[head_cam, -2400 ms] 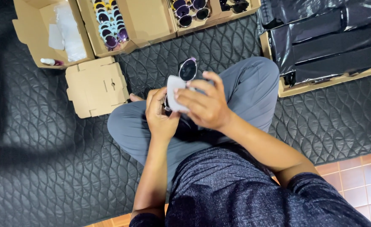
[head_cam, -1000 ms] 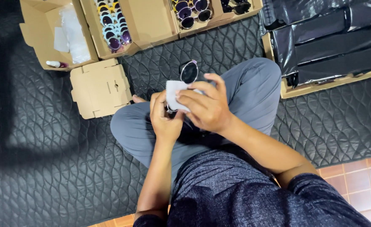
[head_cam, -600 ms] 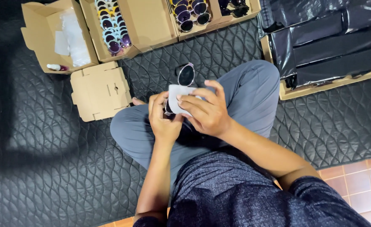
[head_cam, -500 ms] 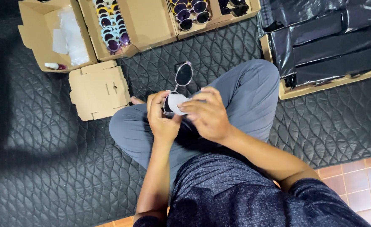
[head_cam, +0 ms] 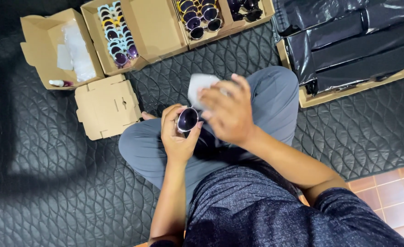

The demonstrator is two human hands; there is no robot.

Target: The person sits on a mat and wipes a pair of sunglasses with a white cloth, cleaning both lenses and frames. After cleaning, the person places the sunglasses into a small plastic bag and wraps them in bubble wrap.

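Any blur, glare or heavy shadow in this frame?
Head view: the right hand and its white cloth are motion-blurred; the left hand and sunglasses are sharper; a dark shadow covers the mat at left.

Person sits cross-legged on a quilted mat (head_cam: pixel 51 183). Folded carton (head_cam: pixel 107 106) lies just left of the knee. Beyond it, open boxes (head_cam: pixel 151 27) of sunglasses (head_cam: pixel 117 45) stand in a row; a tray of wrapped bundles (head_cam: pixel 357 55) sits right.

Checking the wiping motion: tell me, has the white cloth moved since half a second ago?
Yes. The white cloth in the right hand lifted off the sunglasses, toward the cardboard boxes.
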